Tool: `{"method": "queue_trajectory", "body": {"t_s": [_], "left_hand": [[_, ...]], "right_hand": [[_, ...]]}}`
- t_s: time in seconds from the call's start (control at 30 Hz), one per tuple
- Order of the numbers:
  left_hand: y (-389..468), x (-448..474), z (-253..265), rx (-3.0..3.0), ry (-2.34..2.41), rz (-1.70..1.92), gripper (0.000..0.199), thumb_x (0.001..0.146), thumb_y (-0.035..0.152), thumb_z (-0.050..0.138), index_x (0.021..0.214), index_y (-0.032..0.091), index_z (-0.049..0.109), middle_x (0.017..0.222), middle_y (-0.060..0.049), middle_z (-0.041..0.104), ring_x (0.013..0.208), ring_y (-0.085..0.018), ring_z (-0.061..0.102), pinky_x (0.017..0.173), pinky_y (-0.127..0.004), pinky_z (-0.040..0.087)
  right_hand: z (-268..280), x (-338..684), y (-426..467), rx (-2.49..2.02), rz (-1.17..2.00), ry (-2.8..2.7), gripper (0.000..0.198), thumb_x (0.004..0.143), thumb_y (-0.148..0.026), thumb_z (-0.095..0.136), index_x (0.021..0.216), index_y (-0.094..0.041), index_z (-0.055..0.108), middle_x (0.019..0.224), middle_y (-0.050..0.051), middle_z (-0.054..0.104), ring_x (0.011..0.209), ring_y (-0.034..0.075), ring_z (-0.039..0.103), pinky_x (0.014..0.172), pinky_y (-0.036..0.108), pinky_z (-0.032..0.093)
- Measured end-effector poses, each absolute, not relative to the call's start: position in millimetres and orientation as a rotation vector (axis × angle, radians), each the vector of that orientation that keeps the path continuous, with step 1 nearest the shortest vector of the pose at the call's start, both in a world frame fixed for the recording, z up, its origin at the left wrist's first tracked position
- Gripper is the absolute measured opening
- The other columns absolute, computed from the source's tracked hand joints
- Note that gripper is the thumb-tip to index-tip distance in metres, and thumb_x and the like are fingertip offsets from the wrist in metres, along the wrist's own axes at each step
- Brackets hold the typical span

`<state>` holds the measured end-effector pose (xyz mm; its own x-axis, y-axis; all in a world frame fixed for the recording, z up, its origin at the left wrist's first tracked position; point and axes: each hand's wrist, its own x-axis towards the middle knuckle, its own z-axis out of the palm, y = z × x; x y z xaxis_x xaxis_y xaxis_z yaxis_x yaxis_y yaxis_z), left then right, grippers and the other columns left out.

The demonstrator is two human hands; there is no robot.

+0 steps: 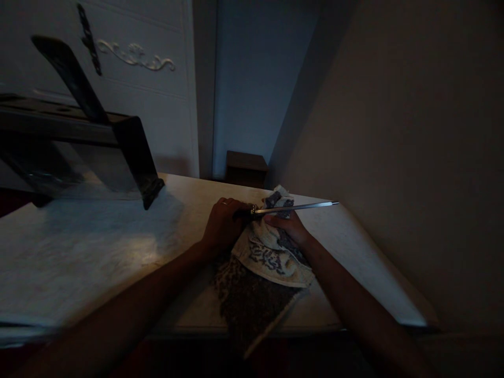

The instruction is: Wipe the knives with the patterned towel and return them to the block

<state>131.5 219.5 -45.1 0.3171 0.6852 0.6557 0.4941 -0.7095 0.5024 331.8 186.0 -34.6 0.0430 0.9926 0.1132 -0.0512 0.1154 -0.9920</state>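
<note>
My left hand (225, 223) is closed around the dark handle of a sharpening steel (305, 207). Its thin metal rod points right, almost level, over the cloth. A cream and dark patterned towel (271, 254) is bunched in my right hand (290, 227), whose fingers are closed on it with the thumb on top, just under the rod. The towel's lower end hangs down over the table's front edge. Whether the cloth touches the rod is hard to tell in the dim light.
On the left of the white marbled table (189, 199) stands a knife block (132, 152) with clear sides and a dark-handled knife (73, 73) sticking up from it. A white door (157, 105) is behind, a brown box-like stand (246, 165) beyond the table, and a wall (413, 157) at right.
</note>
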Motion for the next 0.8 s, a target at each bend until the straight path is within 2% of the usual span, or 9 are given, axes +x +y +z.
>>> {"method": "queue_trajectory", "body": {"t_s": [0.27, 0.57, 0.8], "left_hand": [[215, 133, -43, 2.369, 1.128, 1.326, 0.018, 0.074, 0.007, 0.065, 0.089, 0.016, 0.065, 0.090, -0.006, 0.068, 0.091, -0.022, 0.058, 0.082, -0.037, 0.047], [209, 138, -44, 2.453, 1.112, 1.169, 0.016, 0.081, 0.013, 0.061, 0.095, 0.020, 0.064, 0.098, -0.004, 0.066, 0.090, -0.020, 0.063, 0.078, -0.031, 0.049], [209, 137, -42, 2.460, 1.147, 1.048, 0.022, 0.082, 0.013, 0.059, 0.102, 0.020, 0.066, 0.099, -0.005, 0.071, 0.091, -0.022, 0.065, 0.081, -0.033, 0.050]], "right_hand": [[-31, 331, 182, -1.067, 1.250, -1.164, 0.033, 0.056, -0.030, 0.085, 0.082, -0.020, 0.068, 0.086, 0.002, 0.072, 0.085, 0.022, 0.066, 0.088, 0.041, 0.050], [-30, 332, 182, -1.024, 1.445, -1.148, 0.058, 0.057, -0.024, 0.086, 0.113, -0.026, 0.068, 0.095, 0.001, 0.075, 0.093, 0.023, 0.069, 0.094, 0.040, 0.050], [-30, 334, 183, -1.044, 1.466, -1.195, 0.055, 0.057, -0.023, 0.086, 0.109, -0.024, 0.070, 0.098, 0.004, 0.076, 0.094, 0.023, 0.070, 0.096, 0.041, 0.049]]}}
